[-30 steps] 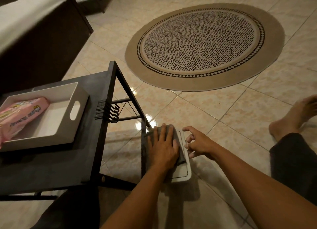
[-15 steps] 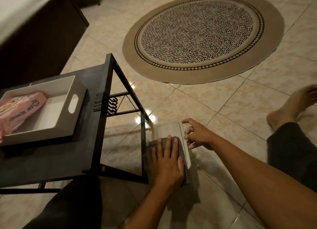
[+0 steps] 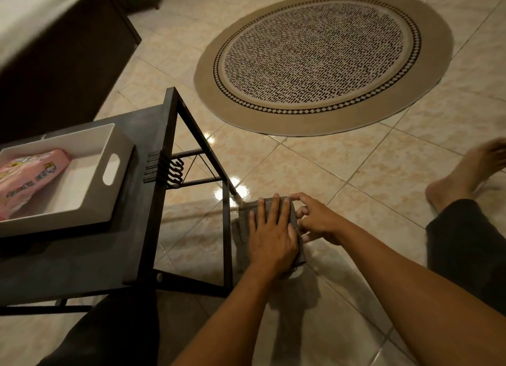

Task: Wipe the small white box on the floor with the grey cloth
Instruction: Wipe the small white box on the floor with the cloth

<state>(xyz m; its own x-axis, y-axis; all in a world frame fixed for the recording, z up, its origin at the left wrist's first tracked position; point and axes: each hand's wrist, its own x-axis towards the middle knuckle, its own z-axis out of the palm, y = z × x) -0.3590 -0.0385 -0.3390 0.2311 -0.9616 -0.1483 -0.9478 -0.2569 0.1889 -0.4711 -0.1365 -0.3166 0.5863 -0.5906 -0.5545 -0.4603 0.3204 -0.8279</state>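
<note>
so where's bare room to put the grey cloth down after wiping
Bare beige tiled floor lies between the round patterned rug, right hand and bare foot. Crowded: grey cloth under left hand, tight against the black metal table.

Legible text: none.
The only printed matter is on the pink pack (image 3: 28, 181), lying in the white tray (image 3: 90, 213) at the left edge of the frame. Its upper face carries a dark row of characters along the lower side and a yellow patch with a small dark-and-white block near the right end. The print is blurred and too small to read; neither letters, numbers nor a brand can be made out. No other surface in the frame carries a label, number or sign.
</note>
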